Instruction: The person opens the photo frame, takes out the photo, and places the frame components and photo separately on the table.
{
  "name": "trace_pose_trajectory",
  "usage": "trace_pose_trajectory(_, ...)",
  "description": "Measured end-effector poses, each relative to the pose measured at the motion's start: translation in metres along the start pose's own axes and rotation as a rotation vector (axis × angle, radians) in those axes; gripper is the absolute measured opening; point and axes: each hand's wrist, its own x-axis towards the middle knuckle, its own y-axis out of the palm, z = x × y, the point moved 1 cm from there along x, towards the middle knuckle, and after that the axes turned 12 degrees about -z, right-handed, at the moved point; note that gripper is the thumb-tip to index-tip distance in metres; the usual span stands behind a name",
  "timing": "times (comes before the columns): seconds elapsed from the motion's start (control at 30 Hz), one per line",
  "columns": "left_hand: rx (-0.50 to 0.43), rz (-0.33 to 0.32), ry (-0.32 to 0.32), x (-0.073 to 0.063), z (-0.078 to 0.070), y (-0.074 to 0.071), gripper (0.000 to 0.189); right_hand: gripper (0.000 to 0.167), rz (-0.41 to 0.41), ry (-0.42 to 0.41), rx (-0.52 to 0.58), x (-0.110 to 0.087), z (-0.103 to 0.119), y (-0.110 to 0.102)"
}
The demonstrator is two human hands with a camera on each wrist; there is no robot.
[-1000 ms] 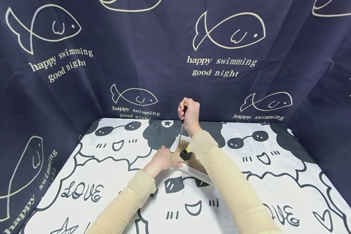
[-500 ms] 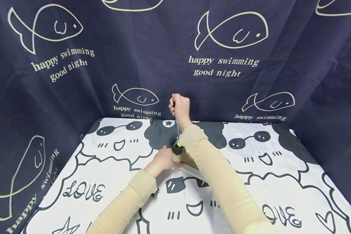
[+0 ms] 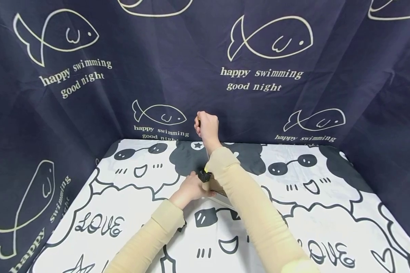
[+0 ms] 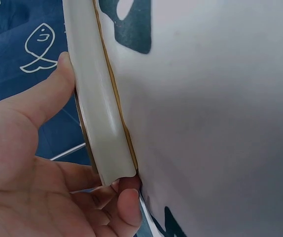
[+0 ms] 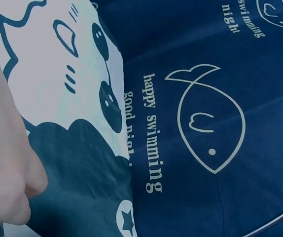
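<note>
My left hand (image 3: 190, 188) grips the left end of a white-edged frame (image 3: 224, 200) with a brown backing board (image 3: 214, 185). In the left wrist view, the thumb presses one side of the white moulding (image 4: 94, 84) and the other fingers curl under its end. My right hand (image 3: 207, 128) is curled around the dark handle (image 3: 199, 123) of a screwdriver, raised above the frame's far side. Its thin metal shaft (image 5: 269, 224) shows in the right wrist view's lower right corner. The right sleeve hides much of the frame, and the screwdriver's tip is hidden.
A white cloth (image 3: 99, 204) with black cartoon prints covers the table. Behind it hangs a dark blue curtain (image 3: 198, 57) with fish drawings, close beyond the right hand. A black wrist camera (image 3: 204, 176) under the right cuff overlaps the left fingertips in the head view.
My right hand has moved left and slightly up with the screwdriver, and the sleeve now covers more of the frame. The left hand keeps its grip in place.
</note>
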Motion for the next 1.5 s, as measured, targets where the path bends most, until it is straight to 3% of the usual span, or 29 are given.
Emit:
trace_pose_trajectory(0.1, 0.036, 0.009, 0.025, 0.001, -0.001, 0.001, 0.058, 0.042, 0.024, -0.016, 0.038, -0.001, 0.0, -0.005)
trace_pose_trajectory(0.2, 0.07, 0.031, -0.017, 0.002, -0.002, 0.003, 0.066, 0.043, 0.057, -0.04, 0.075, -0.006, 0.006, -0.011)
trace_pose_trajectory(0.33, 0.081, 0.042, -0.124, 0.003, -0.002, 0.004, 0.082, 0.042, 0.101, -0.065, 0.121, -0.019, 0.023, -0.019)
trace_pose_trajectory(0.43, 0.082, 0.038, -0.139, 0.003, -0.002, 0.004, 0.082, 0.041, 0.114, -0.07, 0.135, -0.026, 0.031, -0.023)
trace_pose_trajectory(0.77, 0.095, 0.03, -0.14, 0.001, -0.004, 0.005, 0.082, 0.041, 0.129, -0.065, 0.183, -0.028, 0.016, -0.041)
trace_pose_trajectory(1.5, 0.106, 0.047, -0.145, 0.003, -0.002, 0.006, 0.086, 0.033, 0.158, -0.306, 0.464, -0.058, 0.007, -0.112)
